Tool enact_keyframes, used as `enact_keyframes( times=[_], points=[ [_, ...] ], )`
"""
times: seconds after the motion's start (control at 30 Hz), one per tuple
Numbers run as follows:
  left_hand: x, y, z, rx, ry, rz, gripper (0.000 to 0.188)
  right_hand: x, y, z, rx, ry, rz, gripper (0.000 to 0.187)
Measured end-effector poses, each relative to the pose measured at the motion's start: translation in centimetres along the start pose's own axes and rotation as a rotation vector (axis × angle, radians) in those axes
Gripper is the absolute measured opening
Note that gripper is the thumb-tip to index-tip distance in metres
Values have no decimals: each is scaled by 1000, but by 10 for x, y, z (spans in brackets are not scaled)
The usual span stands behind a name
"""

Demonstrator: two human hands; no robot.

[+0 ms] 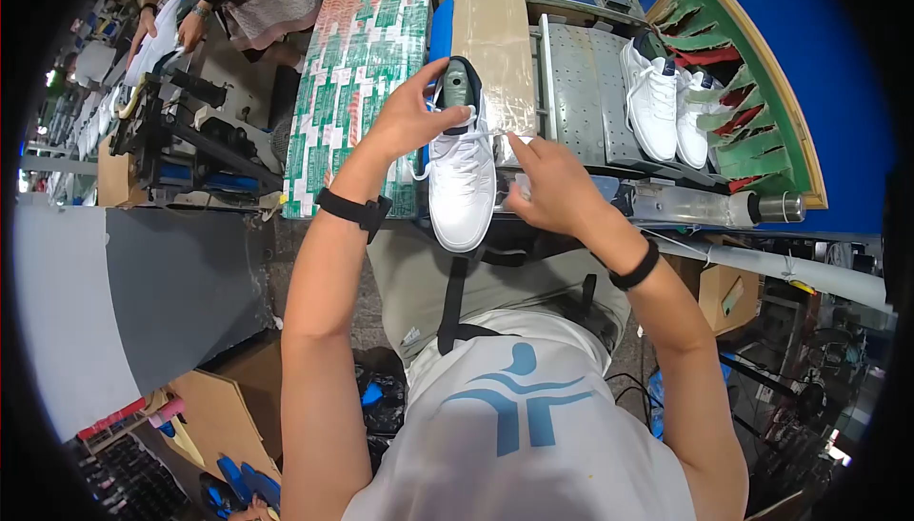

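One shoe (461, 192) (white) lies between left hand (409, 121) and right hand (557, 186).

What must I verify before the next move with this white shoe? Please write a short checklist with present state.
1. White shoe steadied by left hand: ok, held near the collar.
2. Lace drawn out to right hand: ok.
3. Right fingers' pinch firm: cannot tell.
4. Lace tidy: not ok, part hangs loose on the left.
5. Other white shoes clear of both hands: ok.
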State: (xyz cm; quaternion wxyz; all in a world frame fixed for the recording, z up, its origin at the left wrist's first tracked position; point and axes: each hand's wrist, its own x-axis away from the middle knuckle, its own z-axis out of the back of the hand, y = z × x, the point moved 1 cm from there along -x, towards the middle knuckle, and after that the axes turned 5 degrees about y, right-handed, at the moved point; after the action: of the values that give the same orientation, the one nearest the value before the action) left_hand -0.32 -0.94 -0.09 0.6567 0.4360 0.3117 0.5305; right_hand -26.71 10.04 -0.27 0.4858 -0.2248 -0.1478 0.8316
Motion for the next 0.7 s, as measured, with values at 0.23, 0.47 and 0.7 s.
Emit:
enact_keyframes(
  times=[0.23,0.47,0.7],
  points=[
    [-3,5,-6,-13,42,-107,95,40,-56,40,-233,-134,-72,67],
    [2,11,-11,-6,43,12,93,-4,-35,-11,-341,142,-34,65],
    [1,-2,-10,3,88,-20,95,9,-33,-8,-211,102,6,68]
  ],
)
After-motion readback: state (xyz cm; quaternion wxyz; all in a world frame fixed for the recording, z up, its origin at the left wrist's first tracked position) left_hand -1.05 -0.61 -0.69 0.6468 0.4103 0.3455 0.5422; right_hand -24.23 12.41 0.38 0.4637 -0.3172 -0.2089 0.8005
